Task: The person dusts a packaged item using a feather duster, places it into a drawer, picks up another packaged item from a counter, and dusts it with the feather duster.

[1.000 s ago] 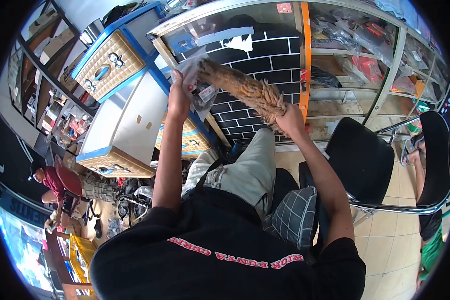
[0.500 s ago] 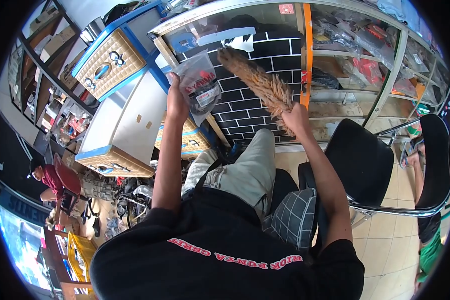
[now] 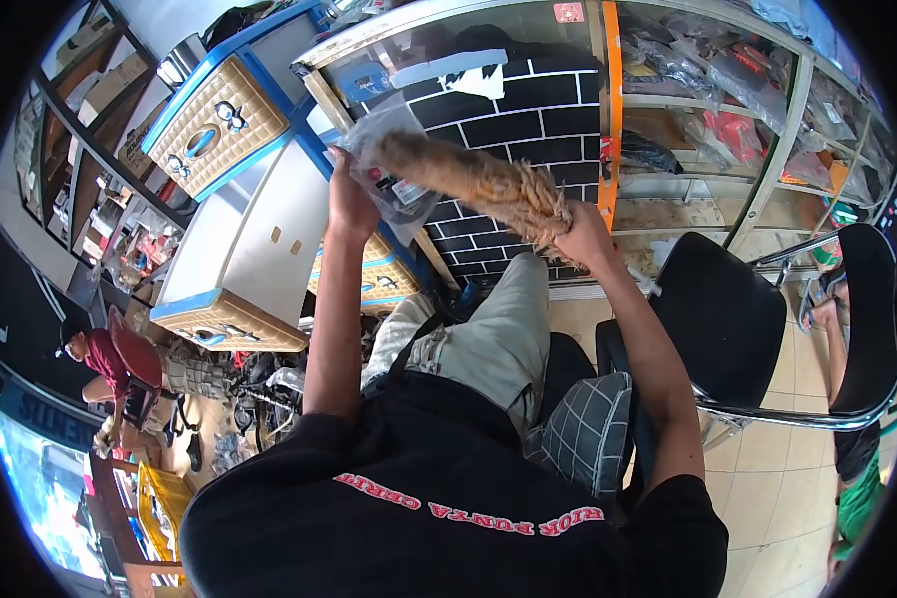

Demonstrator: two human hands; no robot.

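My left hand (image 3: 352, 204) grips the edge of a clear plastic bag (image 3: 414, 211) with red print and a white label, held up in front of the black brick-patterned panel. What the bag contains is hard to make out. In my right hand (image 3: 586, 236) is the end of a shaggy brown duster (image 3: 478, 184), fingers closed round it. The duster slants up to the left, and its far end lies across the bag, hiding part of the print.
A drawer cabinet (image 3: 239, 214) with its drawers pulled out stands at the left. Behind my hands is a glass display case (image 3: 688, 189) of bagged goods. A black chair (image 3: 718, 324) is at my right. Another person (image 3: 115, 364) sits at far left; another person's leg (image 3: 833, 344) shows at far right.
The duster has swung left and its tip now overlaps the bag, where before it was apart from it. My left hand still holds the bag in nearly the same place.
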